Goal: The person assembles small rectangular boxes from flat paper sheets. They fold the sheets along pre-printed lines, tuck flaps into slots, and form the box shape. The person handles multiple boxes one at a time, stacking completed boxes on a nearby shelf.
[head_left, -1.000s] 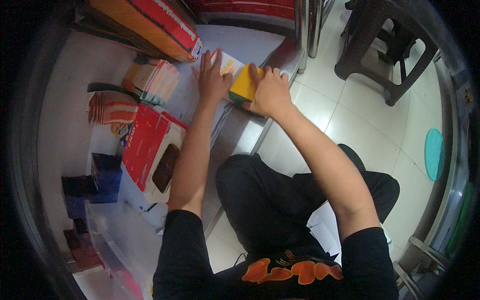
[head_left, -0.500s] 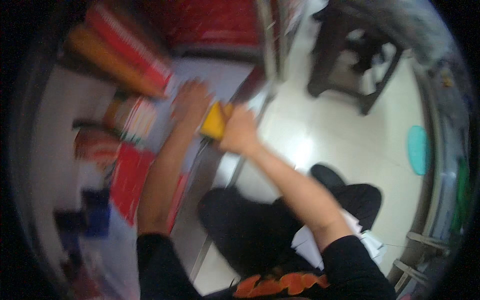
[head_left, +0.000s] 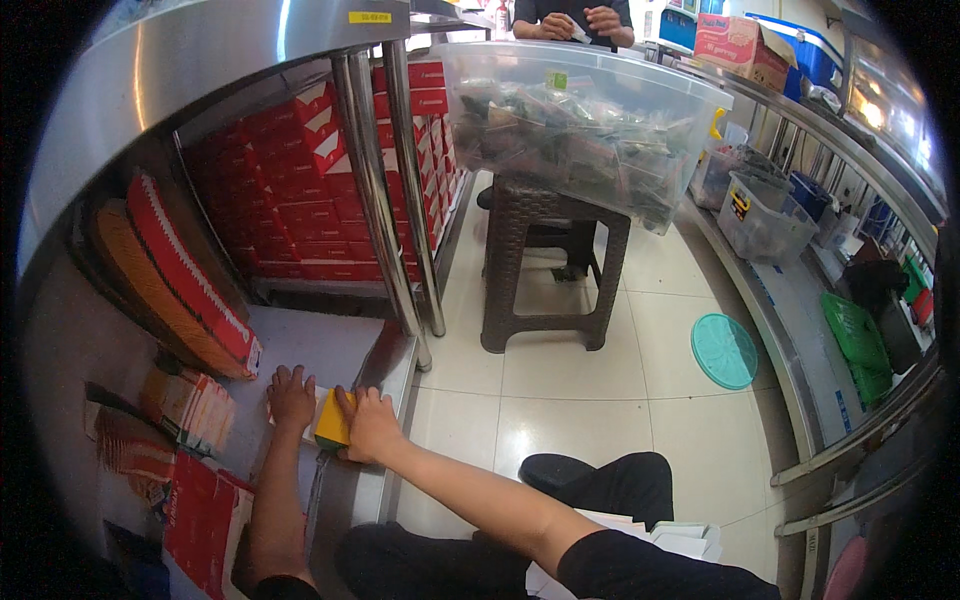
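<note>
My right hand [head_left: 372,428] is closed around the near end of a small yellow box [head_left: 333,417] with a dark green lower edge, at the front edge of a low metal shelf [head_left: 335,350]. Just left of it, my left hand [head_left: 290,402] lies flat with its fingers spread. Something pale [head_left: 313,412] shows beside and under the left fingers, too covered to name. A row of thin white and orange packets [head_left: 208,412] stands left of that hand. Nearer to me on the shelf lies a red carton [head_left: 205,520].
Stacked red boxes [head_left: 310,190] fill the space behind the metal table legs [head_left: 375,190]. On a dark stool [head_left: 555,240] rests a clear tub [head_left: 590,130] of bagged goods. A turquoise lid [head_left: 725,350] lies on the floor. Papers [head_left: 640,535] sit on my lap. Another person's hands [head_left: 580,24] show beyond.
The view has tilted up, bringing in the tub and the other person. My hands keep nearly the same pose, the right one still on the yellow box.
</note>
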The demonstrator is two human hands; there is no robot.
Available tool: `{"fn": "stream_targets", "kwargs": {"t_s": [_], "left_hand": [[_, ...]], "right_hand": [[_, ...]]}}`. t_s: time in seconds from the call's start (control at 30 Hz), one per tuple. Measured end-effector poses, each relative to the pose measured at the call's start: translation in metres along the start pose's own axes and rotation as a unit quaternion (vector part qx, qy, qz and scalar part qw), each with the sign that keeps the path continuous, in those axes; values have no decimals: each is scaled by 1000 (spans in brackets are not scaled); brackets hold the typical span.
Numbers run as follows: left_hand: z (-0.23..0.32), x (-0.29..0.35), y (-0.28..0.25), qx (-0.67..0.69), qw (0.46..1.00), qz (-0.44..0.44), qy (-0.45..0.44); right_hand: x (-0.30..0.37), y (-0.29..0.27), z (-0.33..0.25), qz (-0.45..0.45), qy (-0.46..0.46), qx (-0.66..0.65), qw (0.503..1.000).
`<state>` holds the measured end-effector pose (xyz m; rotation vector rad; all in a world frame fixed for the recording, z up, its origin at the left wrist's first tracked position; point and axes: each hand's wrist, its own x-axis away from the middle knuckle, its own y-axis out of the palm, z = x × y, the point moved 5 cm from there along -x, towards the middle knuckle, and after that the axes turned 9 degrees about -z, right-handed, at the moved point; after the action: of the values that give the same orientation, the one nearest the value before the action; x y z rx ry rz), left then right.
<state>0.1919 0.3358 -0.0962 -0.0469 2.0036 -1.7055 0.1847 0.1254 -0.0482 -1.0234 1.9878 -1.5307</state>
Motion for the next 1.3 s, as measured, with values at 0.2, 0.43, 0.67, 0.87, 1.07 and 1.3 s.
{"fn": "stream_targets", "kwargs": {"t_s": [0.2,0.43,0.67,0.87,1.07,1.3], "left_hand": [[-31,5,70,37,997,-44,59],[-29,6,84,79,992,-39,86],[-11,9,38,68,997,-5,36],[-10,25,-25,196,978,66,-28],[78,58,-47,301,945,-79,104],[85,75,-65,153,982,-114,15]], "right_hand": [[-4,6,-10,13,8,25,1000],[2,1,-10,4,12,16,1000],[-7,12,-10,3,22,43,999],[-7,5,-12,-43,33,28,998],[-12,20,10,61,-17,0,998],[194,-14,61,129,-112,-172,970]]}}
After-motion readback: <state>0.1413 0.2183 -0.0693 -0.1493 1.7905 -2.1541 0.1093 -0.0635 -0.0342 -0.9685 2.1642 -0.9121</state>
